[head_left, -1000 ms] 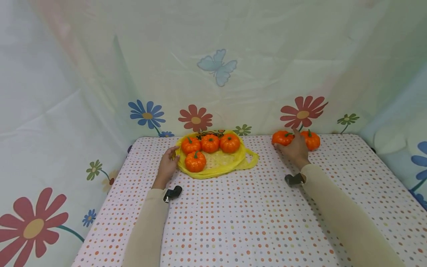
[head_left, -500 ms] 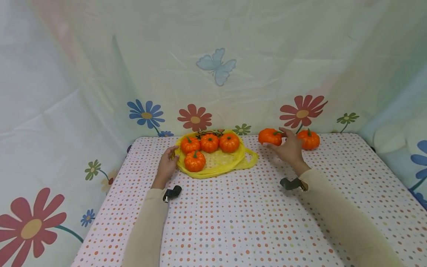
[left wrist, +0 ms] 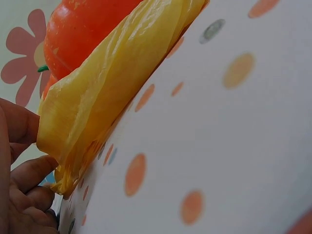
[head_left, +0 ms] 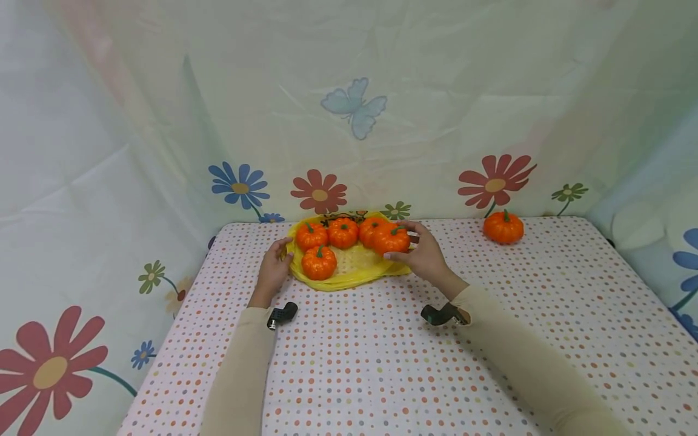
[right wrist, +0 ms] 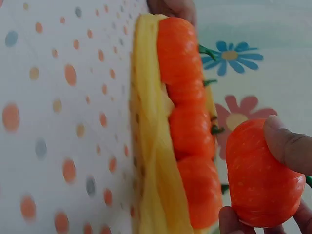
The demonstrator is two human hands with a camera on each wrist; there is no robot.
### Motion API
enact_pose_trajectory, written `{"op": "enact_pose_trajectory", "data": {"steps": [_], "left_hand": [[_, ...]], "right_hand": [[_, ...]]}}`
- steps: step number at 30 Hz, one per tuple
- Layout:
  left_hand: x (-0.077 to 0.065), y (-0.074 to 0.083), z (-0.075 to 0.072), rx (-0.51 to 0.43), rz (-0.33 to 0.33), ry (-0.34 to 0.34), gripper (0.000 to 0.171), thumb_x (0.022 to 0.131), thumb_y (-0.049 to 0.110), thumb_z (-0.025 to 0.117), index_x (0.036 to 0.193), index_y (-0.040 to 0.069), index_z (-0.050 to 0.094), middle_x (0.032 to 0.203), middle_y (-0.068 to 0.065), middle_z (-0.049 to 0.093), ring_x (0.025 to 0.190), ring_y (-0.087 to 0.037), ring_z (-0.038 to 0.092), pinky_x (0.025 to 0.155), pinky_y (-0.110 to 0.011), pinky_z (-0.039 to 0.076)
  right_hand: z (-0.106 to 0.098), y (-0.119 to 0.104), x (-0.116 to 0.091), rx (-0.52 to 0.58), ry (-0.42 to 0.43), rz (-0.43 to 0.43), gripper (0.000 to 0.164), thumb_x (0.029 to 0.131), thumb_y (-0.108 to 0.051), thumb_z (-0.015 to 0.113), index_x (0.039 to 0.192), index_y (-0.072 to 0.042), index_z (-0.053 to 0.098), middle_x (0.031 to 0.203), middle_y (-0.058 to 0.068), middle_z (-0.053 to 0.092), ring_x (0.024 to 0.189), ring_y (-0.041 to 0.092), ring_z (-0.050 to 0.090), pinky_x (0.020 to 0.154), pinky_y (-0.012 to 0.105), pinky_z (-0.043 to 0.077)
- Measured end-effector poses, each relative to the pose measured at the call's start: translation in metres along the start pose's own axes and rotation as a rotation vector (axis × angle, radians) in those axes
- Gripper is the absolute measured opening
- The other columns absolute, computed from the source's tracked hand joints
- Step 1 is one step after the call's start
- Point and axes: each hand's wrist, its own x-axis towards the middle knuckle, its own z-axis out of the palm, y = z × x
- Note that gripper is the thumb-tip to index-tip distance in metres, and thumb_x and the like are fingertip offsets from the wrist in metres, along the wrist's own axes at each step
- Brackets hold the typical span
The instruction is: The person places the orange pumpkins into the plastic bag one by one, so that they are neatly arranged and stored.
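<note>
A yellow plastic bag (head_left: 354,280) lies spread at the back of the table, its rim rolled round several small orange pumpkins with green stems, such as the front one (head_left: 319,263). At the bag's left edge my left hand (head_left: 272,269) pinches the rim; the left wrist view shows the yellow film (left wrist: 92,97) between thumb and fingers. My right hand (head_left: 428,254) holds another pumpkin (head_left: 394,240) over the bag's right side, partly covering one behind it. In the right wrist view the held pumpkin (right wrist: 261,180) sits between thumb and fingers, apart from the row in the bag.
One more pumpkin (head_left: 503,227) stands at the back right of the dotted tablecloth (head_left: 382,357). A flowered curtain (head_left: 425,121) hangs right behind the table's back edge and along the sides.
My right hand has lifted a pumpkin from the back right and carried it left to above the bag. The left hand has stayed at the bag's edge.
</note>
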Motion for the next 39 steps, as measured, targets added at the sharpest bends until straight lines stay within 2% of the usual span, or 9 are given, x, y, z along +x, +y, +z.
{"op": "enact_pose_trajectory", "data": {"steps": [7,12,16,22,26,29,33,36,39], "left_hand": [[0.001,-0.001,0.0,0.008,0.011,0.0,0.039,0.102,0.015,0.05,0.14,0.018,0.048,0.158,-0.002,0.039,0.15,-0.02,0.028,0.124,-0.042,0.023],[0.001,-0.002,0.001,0.004,0.018,-0.003,0.04,0.102,0.015,0.05,0.141,0.018,0.048,0.158,-0.003,0.038,0.15,-0.021,0.028,0.124,-0.043,0.024],[-0.001,-0.001,0.001,0.008,0.029,-0.006,0.04,0.102,0.016,0.05,0.141,0.018,0.047,0.158,-0.003,0.038,0.15,-0.021,0.028,0.124,-0.042,0.023],[-0.002,0.001,0.0,0.016,0.032,-0.009,0.04,0.102,0.016,0.05,0.142,0.017,0.047,0.158,-0.003,0.037,0.15,-0.02,0.027,0.124,-0.042,0.023],[-0.003,0.001,-0.002,0.02,0.023,-0.006,0.041,0.102,0.017,0.05,0.142,0.018,0.047,0.158,-0.003,0.038,0.15,-0.02,0.028,0.125,-0.042,0.023],[-0.003,0.0,-0.002,0.022,0.015,-0.003,0.041,0.102,0.017,0.05,0.142,0.019,0.047,0.158,-0.002,0.038,0.15,-0.019,0.027,0.125,-0.042,0.022],[-0.003,0.0,-0.001,0.014,-0.007,-0.004,0.041,0.102,0.016,0.05,0.142,0.02,0.047,0.158,-0.001,0.038,0.15,-0.019,0.027,0.125,-0.043,0.022],[-0.002,0.0,0.0,0.011,-0.011,-0.008,0.041,0.102,0.017,0.05,0.142,0.02,0.047,0.159,-0.001,0.037,0.151,-0.019,0.027,0.125,-0.042,0.023],[0.0,-0.002,-0.002,0.025,-0.001,-0.007,0.04,0.102,0.018,0.05,0.142,0.021,0.047,0.159,-0.001,0.037,0.15,-0.018,0.027,0.124,-0.041,0.023]], "right_hand": [[0.042,-0.001,0.001,-0.081,-0.08,-0.056,0.077,0.08,-0.02,0.082,0.147,-0.012,0.045,0.15,0.016,0.043,0.136,0.036,0.044,0.108,0.05,0.046],[0.06,0.005,0.004,-0.089,-0.124,-0.043,0.077,0.081,-0.02,0.081,0.148,-0.011,0.043,0.152,0.013,0.044,0.138,0.032,0.044,0.112,0.048,0.042],[0.067,0.009,0.006,-0.106,-0.17,-0.033,0.078,0.083,-0.021,0.079,0.149,-0.009,0.04,0.153,0.013,0.043,0.138,0.032,0.045,0.113,0.048,0.042],[0.071,0.007,0.006,-0.143,-0.222,0.006,0.077,0.087,-0.023,0.076,0.152,-0.014,0.036,0.155,0.011,0.041,0.139,0.031,0.044,0.116,0.049,0.038],[0.07,0.002,0.005,-0.149,-0.243,0.003,0.079,0.087,-0.022,0.075,0.153,-0.016,0.033,0.157,0.009,0.038,0.143,0.031,0.039,0.119,0.05,0.033],[0.066,-0.001,0.003,-0.158,-0.259,-0.028,0.081,0.087,-0.022,0.076,0.154,-0.015,0.031,0.159,0.009,0.034,0.145,0.033,0.035,0.118,0.051,0.033],[0.046,-0.004,-0.004,-0.174,-0.23,-0.082,0.075,0.088,-0.025,0.075,0.152,-0.013,0.036,0.154,0.012,0.042,0.139,0.038,0.043,0.105,0.049,0.05],[0.017,-0.001,-0.01,-0.173,-0.124,-0.15,0.061,0.089,-0.022,0.074,0.143,-0.012,0.049,0.144,0.013,0.053,0.125,0.037,0.055,0.088,0.043,0.059],[-0.021,0.009,-0.011,-0.182,0.071,-0.218,0.044,0.089,-0.019,0.073,0.13,-0.008,0.061,0.132,0.013,0.062,0.111,0.035,0.063,0.079,0.027,0.057]]}}
